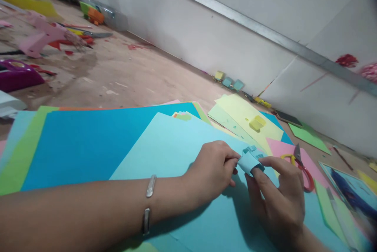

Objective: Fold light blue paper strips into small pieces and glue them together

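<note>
A small light-blue folded paper piece [248,162] is held between my two hands, above light-blue sheets [165,146]. My left hand [213,169], with a silver cuff on its wrist, pinches the piece's left edge. My right hand [278,193] grips it from the right, its thumb and fingers around the curved end. Small blue paper bits [249,149] show just behind the piece. Red and yellow scissors [299,165] lie to the right of my right hand, on pink paper [278,146].
Pale yellow sheets [235,106] bear a small yellow paper box [257,123]. Three little paper boxes [227,81] stand along the wall. A pink glue gun [41,34] and a purple tool [19,74] lie at left. A cutter [338,212] and phone [288,118] are at right.
</note>
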Demonstrator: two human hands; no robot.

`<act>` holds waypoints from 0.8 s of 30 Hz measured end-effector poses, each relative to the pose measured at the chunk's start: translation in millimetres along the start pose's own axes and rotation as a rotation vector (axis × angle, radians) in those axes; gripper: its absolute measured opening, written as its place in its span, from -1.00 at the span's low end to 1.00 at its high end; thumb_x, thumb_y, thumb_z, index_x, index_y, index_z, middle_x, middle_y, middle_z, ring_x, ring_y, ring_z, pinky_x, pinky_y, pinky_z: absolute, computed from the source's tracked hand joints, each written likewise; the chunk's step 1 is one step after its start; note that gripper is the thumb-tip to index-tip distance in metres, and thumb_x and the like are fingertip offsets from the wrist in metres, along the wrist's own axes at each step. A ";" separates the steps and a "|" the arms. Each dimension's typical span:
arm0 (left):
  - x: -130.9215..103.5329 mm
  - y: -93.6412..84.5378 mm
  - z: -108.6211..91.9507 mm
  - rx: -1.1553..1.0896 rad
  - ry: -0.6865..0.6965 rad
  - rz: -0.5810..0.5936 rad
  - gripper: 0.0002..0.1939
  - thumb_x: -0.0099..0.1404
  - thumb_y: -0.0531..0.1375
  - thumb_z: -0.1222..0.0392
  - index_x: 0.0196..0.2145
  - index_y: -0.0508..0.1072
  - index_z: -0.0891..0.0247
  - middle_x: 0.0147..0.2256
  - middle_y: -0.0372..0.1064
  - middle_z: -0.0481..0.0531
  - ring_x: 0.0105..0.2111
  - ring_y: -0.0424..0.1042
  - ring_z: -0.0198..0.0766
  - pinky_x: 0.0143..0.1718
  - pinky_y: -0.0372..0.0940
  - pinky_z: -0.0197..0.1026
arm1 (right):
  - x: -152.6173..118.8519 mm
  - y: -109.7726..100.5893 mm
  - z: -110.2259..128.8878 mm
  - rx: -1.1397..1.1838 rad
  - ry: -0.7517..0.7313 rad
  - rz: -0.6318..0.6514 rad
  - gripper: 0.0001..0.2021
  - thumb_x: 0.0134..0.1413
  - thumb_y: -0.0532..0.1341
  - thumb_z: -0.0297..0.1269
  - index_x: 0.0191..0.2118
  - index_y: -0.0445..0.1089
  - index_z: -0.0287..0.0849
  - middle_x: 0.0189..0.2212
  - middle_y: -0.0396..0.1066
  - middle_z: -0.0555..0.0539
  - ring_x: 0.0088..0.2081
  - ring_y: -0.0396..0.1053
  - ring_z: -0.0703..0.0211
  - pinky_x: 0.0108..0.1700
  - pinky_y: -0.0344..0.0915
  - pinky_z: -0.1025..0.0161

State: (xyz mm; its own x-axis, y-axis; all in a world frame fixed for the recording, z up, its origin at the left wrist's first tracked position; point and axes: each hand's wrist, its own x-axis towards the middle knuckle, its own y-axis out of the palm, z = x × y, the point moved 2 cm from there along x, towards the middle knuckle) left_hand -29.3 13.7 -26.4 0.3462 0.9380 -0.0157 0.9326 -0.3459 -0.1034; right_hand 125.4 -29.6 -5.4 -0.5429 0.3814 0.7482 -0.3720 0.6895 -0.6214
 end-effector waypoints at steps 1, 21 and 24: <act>-0.3 0.0 -0.1 0.008 0.014 0.008 -0.76 0.25 0.10 0.36 -0.40 0.58 0.35 -0.29 0.39 0.06 -0.59 0.43 -0.39 -0.60 0.38 -0.35 | 0.3 0.3 0.2 -0.001 -0.005 0.002 -0.86 0.07 0.27 -0.57 -0.23 0.36 -0.28 -0.16 0.30 -0.25 -0.16 0.32 -0.04 -0.20 0.31 0.04; 1.4 -2.2 -0.5 -0.028 -0.039 0.068 -0.65 0.16 0.05 0.48 -0.25 0.60 0.33 -0.44 0.43 0.02 -0.50 0.38 -0.32 -0.50 0.30 -0.29 | -11.0 8.1 -12.1 0.127 0.048 0.079 -0.72 0.01 0.29 -0.61 -0.13 0.38 -0.28 -0.02 0.29 -0.37 -0.03 0.31 -0.21 -0.17 0.38 -0.09; 2.6 -0.5 2.7 -0.067 -0.105 0.095 -0.65 0.12 0.04 0.51 -0.26 0.56 0.32 -0.56 0.35 -0.06 -0.58 0.30 -0.37 -0.54 0.26 -0.30 | -12.2 10.9 -16.1 0.134 0.103 0.127 -0.77 0.07 0.27 -0.57 -0.14 0.40 -0.24 -0.04 0.30 -0.31 -0.04 0.31 -0.14 -0.16 0.38 -0.05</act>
State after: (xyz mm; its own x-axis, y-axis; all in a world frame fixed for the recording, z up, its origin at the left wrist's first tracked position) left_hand -29.1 16.3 -29.0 0.4235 0.8970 -0.1267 0.9022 -0.4302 -0.0304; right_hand 140.0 -16.9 -17.5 -0.5145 0.5255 0.6776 -0.4058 0.5469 -0.7323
